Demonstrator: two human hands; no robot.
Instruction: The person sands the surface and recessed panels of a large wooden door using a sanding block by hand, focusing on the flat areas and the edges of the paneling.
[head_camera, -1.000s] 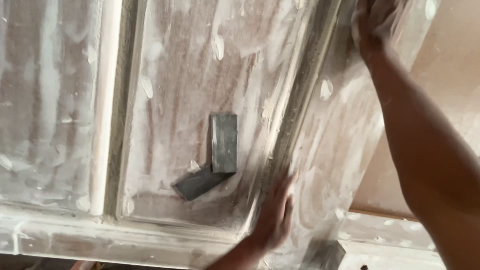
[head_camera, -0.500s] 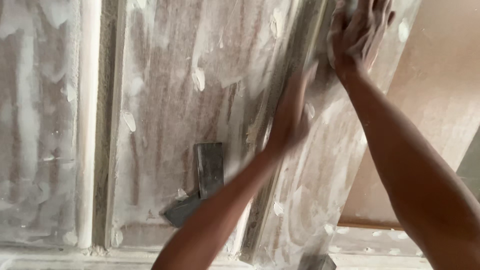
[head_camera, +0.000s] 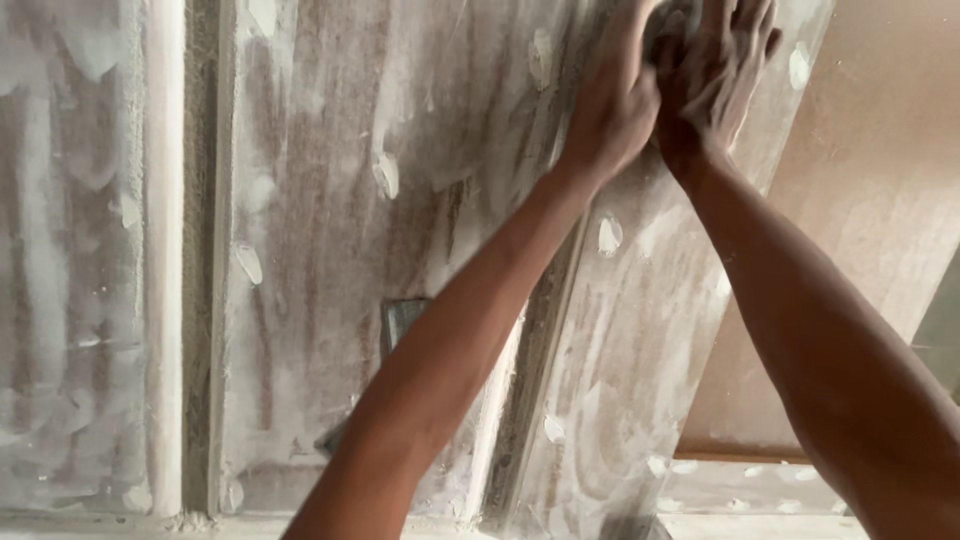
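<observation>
While both arms reach up the dusty, white-filler-smeared wooden door panel (head_camera: 330, 230), the left hand (head_camera: 615, 100) and right hand (head_camera: 715, 75) press side by side near its top edge; whether they clasp anything cannot be told, and a grey rectangular sanding block (head_camera: 400, 322) lies lower, half hidden by the left forearm

Both hands (head_camera: 680, 90) on dusty door (head_camera: 330, 200)

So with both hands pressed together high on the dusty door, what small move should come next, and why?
Probably slide both hands, the left hand and the right hand, down along the door frame: white filler patches below them look unsanded.
</observation>
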